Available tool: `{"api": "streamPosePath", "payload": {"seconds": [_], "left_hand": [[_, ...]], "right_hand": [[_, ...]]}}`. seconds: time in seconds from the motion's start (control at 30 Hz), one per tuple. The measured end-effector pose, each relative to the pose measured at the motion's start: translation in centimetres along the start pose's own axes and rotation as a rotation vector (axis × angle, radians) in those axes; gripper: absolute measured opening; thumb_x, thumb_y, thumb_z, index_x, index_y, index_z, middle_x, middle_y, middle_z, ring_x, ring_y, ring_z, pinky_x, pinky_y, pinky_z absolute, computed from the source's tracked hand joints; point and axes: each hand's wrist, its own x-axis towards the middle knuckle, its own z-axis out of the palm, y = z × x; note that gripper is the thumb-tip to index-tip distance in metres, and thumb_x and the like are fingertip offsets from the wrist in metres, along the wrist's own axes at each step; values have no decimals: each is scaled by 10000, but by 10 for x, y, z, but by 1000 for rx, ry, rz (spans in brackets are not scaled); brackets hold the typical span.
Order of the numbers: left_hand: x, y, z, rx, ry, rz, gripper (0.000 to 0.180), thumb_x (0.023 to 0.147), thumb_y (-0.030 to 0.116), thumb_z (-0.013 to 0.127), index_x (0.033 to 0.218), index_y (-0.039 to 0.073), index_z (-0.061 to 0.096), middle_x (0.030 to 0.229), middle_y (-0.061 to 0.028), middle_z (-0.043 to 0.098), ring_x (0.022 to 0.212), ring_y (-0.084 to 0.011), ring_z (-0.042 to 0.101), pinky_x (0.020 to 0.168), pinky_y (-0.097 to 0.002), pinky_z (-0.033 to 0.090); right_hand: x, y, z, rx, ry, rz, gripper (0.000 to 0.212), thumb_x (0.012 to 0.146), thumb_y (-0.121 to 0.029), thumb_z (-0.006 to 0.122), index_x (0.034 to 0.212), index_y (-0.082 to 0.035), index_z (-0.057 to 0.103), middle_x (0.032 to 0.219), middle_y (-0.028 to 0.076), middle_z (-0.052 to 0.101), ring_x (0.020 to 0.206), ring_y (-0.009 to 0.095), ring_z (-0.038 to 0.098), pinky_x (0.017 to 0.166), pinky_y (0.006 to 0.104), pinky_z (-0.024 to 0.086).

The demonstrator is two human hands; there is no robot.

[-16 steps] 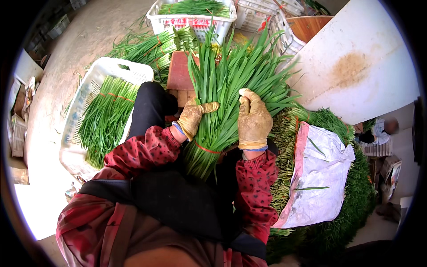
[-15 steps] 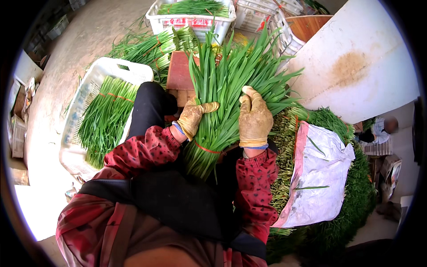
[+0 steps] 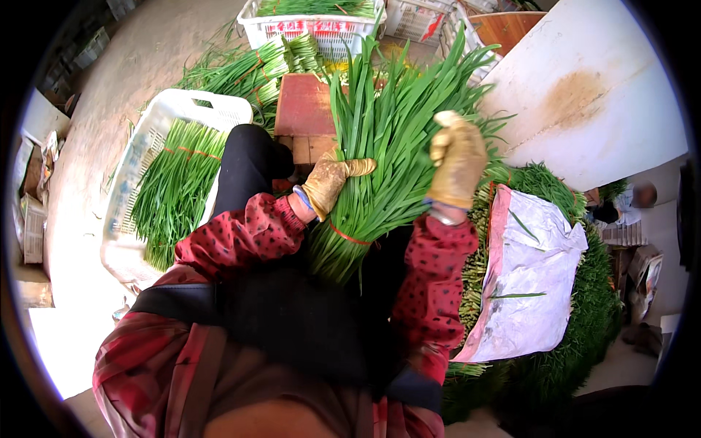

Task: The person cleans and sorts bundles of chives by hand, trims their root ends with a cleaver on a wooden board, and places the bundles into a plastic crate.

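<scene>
Across my lap lies a large bunch of garlic chives [image 3: 401,139], its leaf tips fanned toward the far right. A red band [image 3: 349,235] circles it near the lower end. My left hand [image 3: 330,184], in a stained yellow glove, is closed around the bunch's left side, thumb laid over the leaves. Beside the leaves on the right, my right hand [image 3: 458,162], gloved alike, is raised with curled fingers. It is slightly blurred, and what its fingers hold, if anything, is hidden.
A white crate [image 3: 175,98] of banded chives stands at left. Beyond the bunch are a red-brown block [image 3: 305,109], more bundles [image 3: 252,73] and another filled crate [image 3: 314,29]. At right, a pale sack [image 3: 527,285] covers heaped chives [image 3: 599,292], below a white panel [image 3: 577,95].
My right hand has moved right and a little up, its fingers now more curled. My left hand and the bunch have shifted slightly right.
</scene>
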Motion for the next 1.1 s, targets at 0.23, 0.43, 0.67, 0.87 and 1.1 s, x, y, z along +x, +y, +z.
{"api": "streamPosePath", "payload": {"seconds": [0.23,0.43,0.67,0.87,1.1], "left_hand": [[14,4,-31,-135,74,-42,337,843,42,678,1173,0,625,1030,-90,703,868,-222,694,790,-379,583],[24,6,-50,-179,236,-114,229,863,112,672,1066,6,676,957,-99,718,817,-227,702,771,-387,585],[46,18,-66,-377,270,-21,214,852,106,683,1057,45,673,938,-97,718,812,-247,699,754,-404,588],[46,35,-55,-402,41,57,335,893,216,677,1173,44,618,1060,-103,703,895,-242,695,804,-382,582],[17,-11,-96,-418,-242,-86,757,883,536,617,1436,75,381,1425,-109,473,1307,-265,463,1100,-502,352]], "right_hand": [[-9,-24,-100,186,37,2,246,974,-261,574,1095,-57,639,717,-40,573,573,42,478,514,192,377],[-71,52,-93,-258,-117,572,544,887,-217,694,1379,-97,496,1304,79,579,1104,158,594,830,268,490],[-89,87,-38,-3,-462,415,845,849,-249,759,1486,16,272,1478,193,377,1362,253,379,1061,360,389],[-73,55,9,58,-663,381,788,808,-332,782,1415,-11,395,1304,93,540,1165,183,530,997,334,428],[-82,57,-9,317,-561,542,688,828,-386,716,1330,21,480,1179,109,617,1019,204,626,883,325,503]]}}
